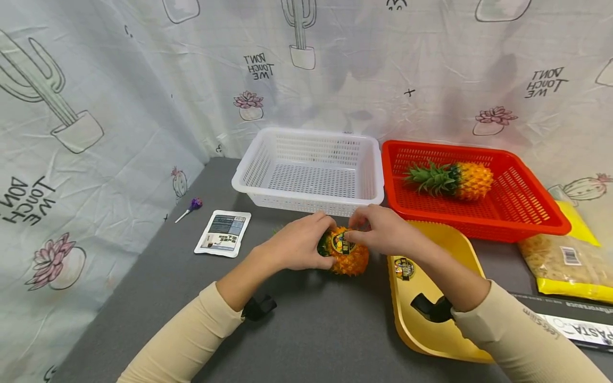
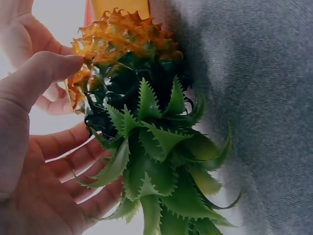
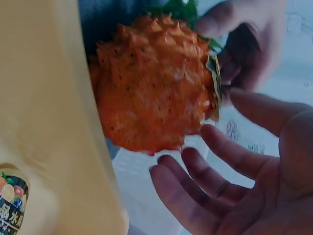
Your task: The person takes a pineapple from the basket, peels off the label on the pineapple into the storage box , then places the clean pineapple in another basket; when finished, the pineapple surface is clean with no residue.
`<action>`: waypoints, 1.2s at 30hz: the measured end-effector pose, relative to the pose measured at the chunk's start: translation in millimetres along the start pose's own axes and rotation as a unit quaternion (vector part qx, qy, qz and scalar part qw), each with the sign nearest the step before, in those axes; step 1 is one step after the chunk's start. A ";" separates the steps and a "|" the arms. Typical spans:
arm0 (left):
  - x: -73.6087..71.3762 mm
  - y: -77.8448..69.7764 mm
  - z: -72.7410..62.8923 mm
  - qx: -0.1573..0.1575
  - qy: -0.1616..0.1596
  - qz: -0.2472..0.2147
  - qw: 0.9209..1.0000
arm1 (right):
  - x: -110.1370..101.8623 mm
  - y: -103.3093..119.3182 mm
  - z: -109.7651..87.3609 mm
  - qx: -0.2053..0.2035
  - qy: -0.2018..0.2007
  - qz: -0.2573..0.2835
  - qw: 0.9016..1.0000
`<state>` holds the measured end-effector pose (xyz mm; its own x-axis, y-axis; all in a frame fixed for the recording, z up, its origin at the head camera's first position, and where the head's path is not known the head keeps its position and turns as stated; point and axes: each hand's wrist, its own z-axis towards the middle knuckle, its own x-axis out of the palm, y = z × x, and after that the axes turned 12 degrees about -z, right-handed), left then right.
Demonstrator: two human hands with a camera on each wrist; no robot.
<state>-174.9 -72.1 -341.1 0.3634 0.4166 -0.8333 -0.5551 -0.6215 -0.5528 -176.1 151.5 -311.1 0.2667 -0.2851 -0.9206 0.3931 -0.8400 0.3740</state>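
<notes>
An orange toy-like pineapple (image 1: 353,261) lies on the grey table, its spiky green leaves (image 2: 151,171) pointing left. A dark round fruit sticker (image 1: 342,243) sits on its upper side. My left hand (image 1: 303,242) holds the pineapple near the leaf base, thumb on the near side and fingers around the far side. From the other side, my right hand (image 1: 383,230) reaches over, thumb and index fingertips right at the sticker's edge. Its other fingers are spread loosely beside the fruit in the right wrist view.
A yellow basket (image 1: 399,324) with a similar sticker (image 1: 404,268) inside sits under the right forearm. Behind stand a white basket (image 1: 306,198) and a red basket (image 1: 479,221) holding another pineapple (image 1: 471,181). A lollipop (image 1: 195,204), white packet (image 1: 222,234) and pasta bag (image 1: 570,260) lie around.
</notes>
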 end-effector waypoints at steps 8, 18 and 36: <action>-1.6 -2.2 1.9 0.004 0.004 0.012 1.000 | 3.5 13.9 -1.4 0.034 -0.039 -0.074 0.996; -3.2 -3.1 3.4 0.010 0.004 0.007 1.000 | 1.5 4.1 -1.3 0.031 -0.033 0.036 0.998; -4.8 -6.6 3.8 -0.001 -0.003 0.006 1.000 | -32.7 -25.7 -29.3 0.043 0.043 0.183 0.981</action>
<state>-175.8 -67.6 -333.4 0.3528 0.4124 -0.8399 -0.5584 -0.6275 -0.5426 -169.1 196.0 -287.3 0.4504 -0.5383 -0.7123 0.1824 -0.7255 0.6636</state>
